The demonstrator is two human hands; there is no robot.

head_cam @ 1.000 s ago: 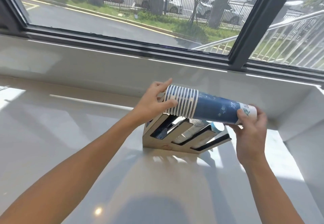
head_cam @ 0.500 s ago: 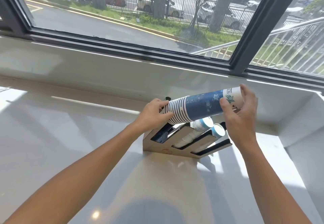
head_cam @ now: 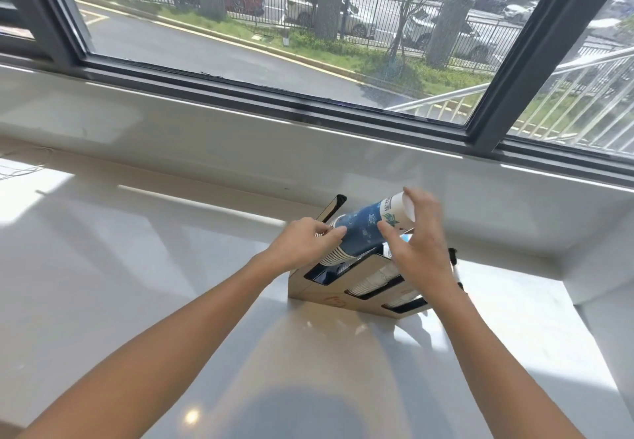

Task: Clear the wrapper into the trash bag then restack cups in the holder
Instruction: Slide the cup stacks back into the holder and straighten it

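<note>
A long stack of blue paper cups (head_cam: 363,232) with a white end is tilted, its rim end low and to the left, and is partly down in the leftmost slot of the slanted cup holder (head_cam: 319,292). My left hand (head_cam: 302,246) grips the stack at its lower rim end. My right hand (head_cam: 422,250) holds the upper white end between thumb and fingers and is a little blurred. The holder's two other slots contain white cup stacks (head_cam: 374,280). No wrapper or trash bag is in view.
The holder stands on a glossy white counter (head_cam: 171,267) in the corner below a raised white sill (head_cam: 240,150) and a large window (head_cam: 274,44). A white side wall (head_cam: 603,267) closes the counter on the right.
The cup stack has gone from lying above the holder to tilting steeply, rim end sliding down into the leftmost slot. Both hands moved with it, the right hand rising.
</note>
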